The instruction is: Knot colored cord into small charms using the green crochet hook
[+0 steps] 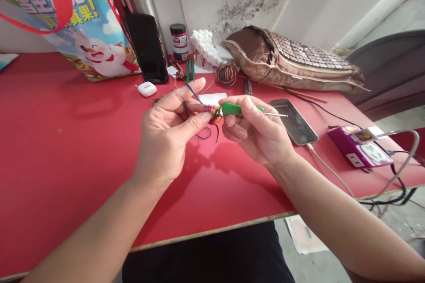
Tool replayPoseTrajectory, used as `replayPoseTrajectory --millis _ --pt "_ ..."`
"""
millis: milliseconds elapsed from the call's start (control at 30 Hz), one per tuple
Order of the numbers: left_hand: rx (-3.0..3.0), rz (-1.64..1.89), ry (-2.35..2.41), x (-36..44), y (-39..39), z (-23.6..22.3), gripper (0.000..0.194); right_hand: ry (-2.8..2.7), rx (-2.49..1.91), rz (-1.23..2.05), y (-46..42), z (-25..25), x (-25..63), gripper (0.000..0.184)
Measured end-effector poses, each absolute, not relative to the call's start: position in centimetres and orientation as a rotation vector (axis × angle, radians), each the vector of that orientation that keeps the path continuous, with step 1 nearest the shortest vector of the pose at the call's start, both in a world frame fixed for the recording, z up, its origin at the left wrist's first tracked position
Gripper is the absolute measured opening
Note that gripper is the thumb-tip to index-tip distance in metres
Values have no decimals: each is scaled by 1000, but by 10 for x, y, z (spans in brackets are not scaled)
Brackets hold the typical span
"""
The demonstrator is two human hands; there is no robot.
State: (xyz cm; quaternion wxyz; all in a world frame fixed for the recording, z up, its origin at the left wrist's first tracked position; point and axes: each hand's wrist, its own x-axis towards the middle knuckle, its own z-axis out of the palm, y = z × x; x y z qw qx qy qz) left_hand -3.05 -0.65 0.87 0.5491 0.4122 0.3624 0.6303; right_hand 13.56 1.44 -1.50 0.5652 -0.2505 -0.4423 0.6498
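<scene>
Above the red table, my left hand pinches a small multicoloured piece of crochet work between thumb and fingers. Dark blue yarn runs over its raised index finger, and a loose loop hangs below the piece. My right hand is closed round the green handle of a crochet hook. A thin metal shaft sticks out to the right of this handle, and another slim metal length shows at the crochet work on the left. The fingers partly hide where hook and stitches meet.
Behind my hands lie a ball of multicoloured cord, a white earphone case and a propped black phone. Another phone lies on the right, cabled near a purple power box. A printed bag stands back left.
</scene>
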Motion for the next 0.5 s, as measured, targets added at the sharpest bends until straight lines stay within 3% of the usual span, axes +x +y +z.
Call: replayPoseTrajectory --millis 133,300,500 --pt "992 1506 856 -32 -8 10 37 -1067 -565 1579 14 -17 140 30" --pt "992 1448 822 -30 -10 9 39 -1142 -420 1539 11 -19 144 16" --pt "898 1499 757 -25 -2 -3 41 -1036 -544 1402 10 -19 133 26"
